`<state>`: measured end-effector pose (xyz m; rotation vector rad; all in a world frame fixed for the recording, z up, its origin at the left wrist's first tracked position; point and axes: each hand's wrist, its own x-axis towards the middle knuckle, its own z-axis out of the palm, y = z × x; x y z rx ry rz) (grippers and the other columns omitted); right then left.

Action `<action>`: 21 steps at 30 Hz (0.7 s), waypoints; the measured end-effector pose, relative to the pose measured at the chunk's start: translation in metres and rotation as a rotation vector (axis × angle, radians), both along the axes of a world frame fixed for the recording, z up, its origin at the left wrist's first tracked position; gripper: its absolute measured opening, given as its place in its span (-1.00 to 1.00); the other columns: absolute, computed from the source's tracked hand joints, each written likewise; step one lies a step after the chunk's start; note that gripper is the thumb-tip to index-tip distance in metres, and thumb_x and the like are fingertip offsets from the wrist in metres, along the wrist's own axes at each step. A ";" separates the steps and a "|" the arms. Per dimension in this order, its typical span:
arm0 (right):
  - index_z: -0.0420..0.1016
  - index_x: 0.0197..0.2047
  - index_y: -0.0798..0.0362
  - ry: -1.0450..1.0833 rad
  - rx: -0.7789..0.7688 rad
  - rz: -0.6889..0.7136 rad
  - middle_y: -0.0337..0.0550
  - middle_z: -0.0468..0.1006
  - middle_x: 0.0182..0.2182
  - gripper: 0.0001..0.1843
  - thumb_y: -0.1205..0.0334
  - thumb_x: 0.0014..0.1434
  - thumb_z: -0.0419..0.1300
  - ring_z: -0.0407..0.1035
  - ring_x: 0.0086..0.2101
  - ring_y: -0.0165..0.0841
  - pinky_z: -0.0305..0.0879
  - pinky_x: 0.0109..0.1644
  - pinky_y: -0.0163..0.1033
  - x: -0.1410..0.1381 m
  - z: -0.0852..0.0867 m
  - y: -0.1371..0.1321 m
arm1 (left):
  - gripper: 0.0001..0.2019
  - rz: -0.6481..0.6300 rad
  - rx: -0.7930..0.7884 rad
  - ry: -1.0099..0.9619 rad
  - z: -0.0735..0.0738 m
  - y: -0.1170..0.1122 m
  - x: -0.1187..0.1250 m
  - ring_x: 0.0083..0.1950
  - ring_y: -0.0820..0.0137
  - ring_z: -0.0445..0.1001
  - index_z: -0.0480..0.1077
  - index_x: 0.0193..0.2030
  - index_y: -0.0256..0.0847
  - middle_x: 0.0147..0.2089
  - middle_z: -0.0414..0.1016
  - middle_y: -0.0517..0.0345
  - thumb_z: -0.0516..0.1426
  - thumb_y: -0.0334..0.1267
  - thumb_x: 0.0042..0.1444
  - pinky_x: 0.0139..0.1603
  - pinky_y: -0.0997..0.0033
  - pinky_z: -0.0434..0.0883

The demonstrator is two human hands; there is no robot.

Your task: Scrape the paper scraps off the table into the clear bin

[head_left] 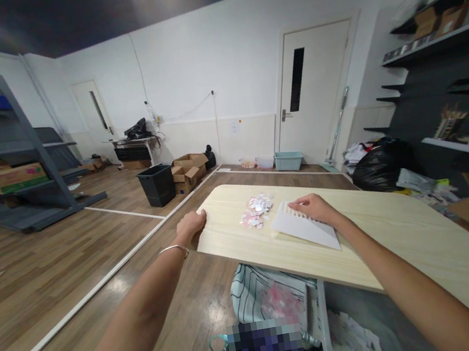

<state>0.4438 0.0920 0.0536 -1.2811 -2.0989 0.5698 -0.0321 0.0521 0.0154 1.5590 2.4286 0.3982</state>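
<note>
A light wooden table (407,242) stretches ahead of me. My left hand (191,226) grips the table's left edge, fingers curled over it, a bracelet on the wrist. My right hand (314,208) rests on a white flat tray with a ribbed edge (304,227), fingers bent down onto its far end. A small pile of pink and white pieces (257,210) lies on the table just left of the tray, between my two hands.
A striped bag with a clear packet (273,298) sits below the table's near edge. A black bin (157,185) and cardboard boxes (189,172) stand on the wooden floor ahead. Metal shelving (13,170) is at left, wall shelves (441,39) and black rubbish bags (379,166) at right.
</note>
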 end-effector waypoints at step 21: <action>0.93 -0.31 0.02 -0.084 -0.010 0.089 -0.01 0.81 -0.37 -0.13 -0.73 0.23 0.45 0.60 -0.25 -0.02 0.48 -0.10 -0.01 -0.011 0.004 -0.010 | -0.24 0.006 0.011 -0.014 -0.001 0.000 0.000 0.57 -0.27 0.82 0.78 0.52 -0.40 0.53 0.79 -0.54 -0.06 0.11 0.77 0.43 0.01 0.71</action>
